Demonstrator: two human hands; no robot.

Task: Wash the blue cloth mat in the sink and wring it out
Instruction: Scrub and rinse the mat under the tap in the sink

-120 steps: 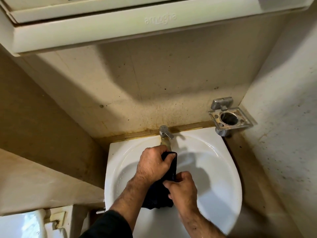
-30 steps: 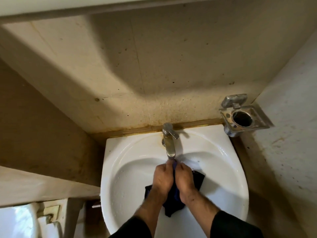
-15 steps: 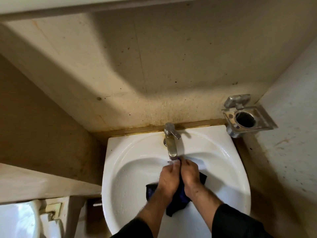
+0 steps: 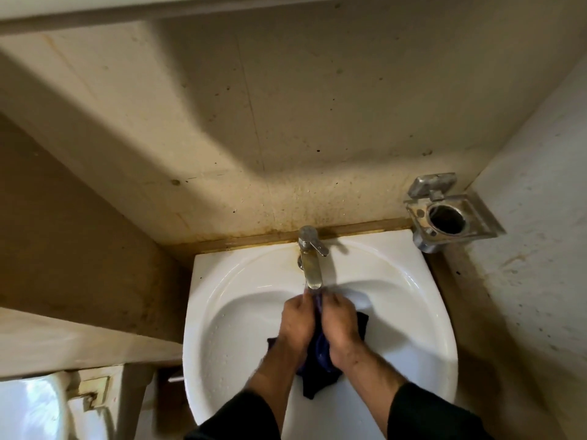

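The dark blue cloth mat (image 4: 319, 354) is bunched between my two hands over the white sink (image 4: 228, 300). My left hand (image 4: 297, 322) grips its left side and my right hand (image 4: 338, 323) grips its right side, knuckles pressed close together. Both hands sit just under the spout of the metal tap (image 4: 311, 265). Corners of the cloth stick out to the right and hang below my wrists. Much of the cloth is hidden by my hands.
A metal holder (image 4: 448, 214) is fixed to the wall at the sink's back right corner. Stained walls close in behind and on both sides. A ledge (image 4: 79, 341) runs on the left, with a white fixture (image 4: 28, 408) below it.
Four seconds ago my hands held the cloth one in front of the other; now they are side by side under the spout. Over the last second they barely shifted.
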